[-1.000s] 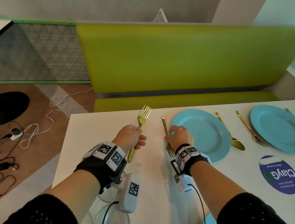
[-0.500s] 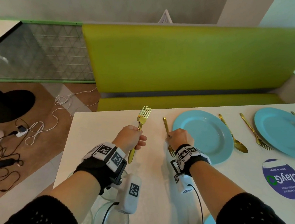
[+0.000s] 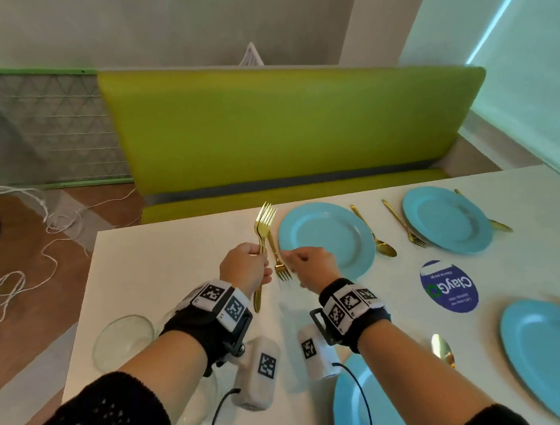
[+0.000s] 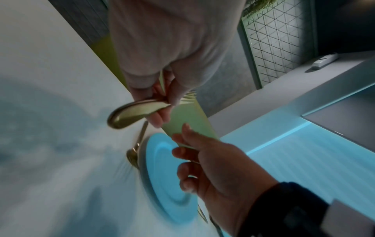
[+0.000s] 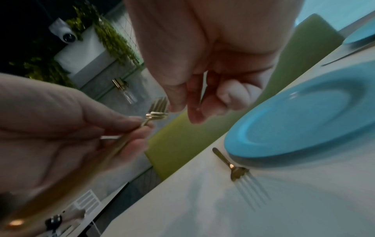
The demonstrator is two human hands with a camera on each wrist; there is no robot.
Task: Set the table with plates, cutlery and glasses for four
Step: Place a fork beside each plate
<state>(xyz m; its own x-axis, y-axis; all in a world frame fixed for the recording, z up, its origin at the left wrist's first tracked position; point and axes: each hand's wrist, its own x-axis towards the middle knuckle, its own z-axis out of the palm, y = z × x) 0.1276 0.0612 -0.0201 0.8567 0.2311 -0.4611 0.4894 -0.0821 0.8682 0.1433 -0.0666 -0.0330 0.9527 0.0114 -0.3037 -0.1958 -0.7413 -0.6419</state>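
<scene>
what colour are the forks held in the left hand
Gold. The forks in the left hand show it best in the head view.

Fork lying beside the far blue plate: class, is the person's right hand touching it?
Apart. The right wrist view shows the right hand above the table, with green bench visible between its fingertips and the fork lying below.

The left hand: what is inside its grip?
A stack of gold forks, prongs pointing up. The left hand covers the middle of the handles, so the exact number cannot be told; a handle end shows below the fingers.
</scene>
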